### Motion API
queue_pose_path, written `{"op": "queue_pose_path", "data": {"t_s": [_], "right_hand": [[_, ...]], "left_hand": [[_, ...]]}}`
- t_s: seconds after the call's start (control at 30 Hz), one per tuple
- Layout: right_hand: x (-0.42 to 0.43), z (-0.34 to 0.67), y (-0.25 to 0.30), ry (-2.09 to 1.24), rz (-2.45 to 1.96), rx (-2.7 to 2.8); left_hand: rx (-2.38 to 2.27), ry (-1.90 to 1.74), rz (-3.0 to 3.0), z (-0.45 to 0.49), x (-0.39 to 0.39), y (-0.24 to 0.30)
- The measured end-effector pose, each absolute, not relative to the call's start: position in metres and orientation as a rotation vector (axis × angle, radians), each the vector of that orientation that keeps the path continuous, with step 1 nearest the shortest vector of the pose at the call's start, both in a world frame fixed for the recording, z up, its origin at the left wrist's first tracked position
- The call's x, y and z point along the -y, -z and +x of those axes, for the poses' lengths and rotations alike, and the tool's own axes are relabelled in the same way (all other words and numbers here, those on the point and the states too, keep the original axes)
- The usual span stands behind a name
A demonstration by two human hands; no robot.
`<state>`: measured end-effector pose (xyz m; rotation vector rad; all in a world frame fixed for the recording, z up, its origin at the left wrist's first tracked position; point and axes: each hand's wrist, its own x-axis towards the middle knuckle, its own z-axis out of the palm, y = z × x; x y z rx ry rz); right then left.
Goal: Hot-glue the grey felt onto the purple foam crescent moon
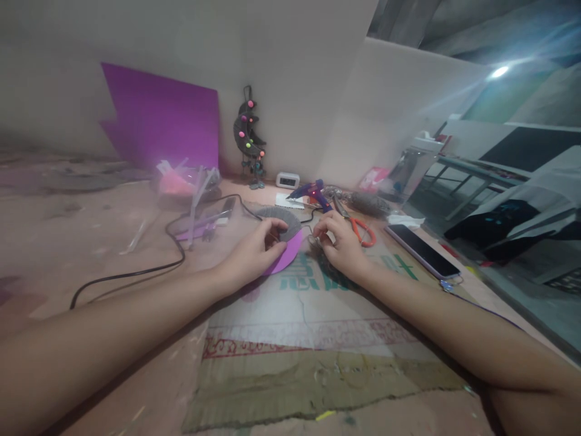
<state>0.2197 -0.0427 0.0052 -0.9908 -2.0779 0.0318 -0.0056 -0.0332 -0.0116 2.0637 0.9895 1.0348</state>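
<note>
My left hand [269, 247] grips a flat purple piece [290, 249] that looks like paper or card, its thumb on top. Grey yarn [284, 217] is wound closely round the far part of this piece in a curved band. To the right, my right hand [339, 242] is closed, thumb and fingertips pinching a thin grey strand that leads from the wound piece. A dark yarn bundle [324, 260] lies partly hidden beneath that hand.
A blue glue gun [318, 195] with a red light rests behind my hands, beside orange-handled pliers [363, 231]. A phone [422, 249] lies at right. A decorated crescent [247, 130] and a purple sheet [167, 115] lean on the wall. A black cord [136, 275] crosses the left side.
</note>
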Motion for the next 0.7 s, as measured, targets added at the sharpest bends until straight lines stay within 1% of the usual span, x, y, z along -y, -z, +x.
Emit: {"op": "queue_pose_path", "data": {"t_s": [0.7], "right_hand": [[0.0430, 0.2200, -0.0033, 0.064, -0.905, 2.164]], "left_hand": [[-0.974, -1.015, 2.060, -0.0047, 0.0341, 0.0110]]}}
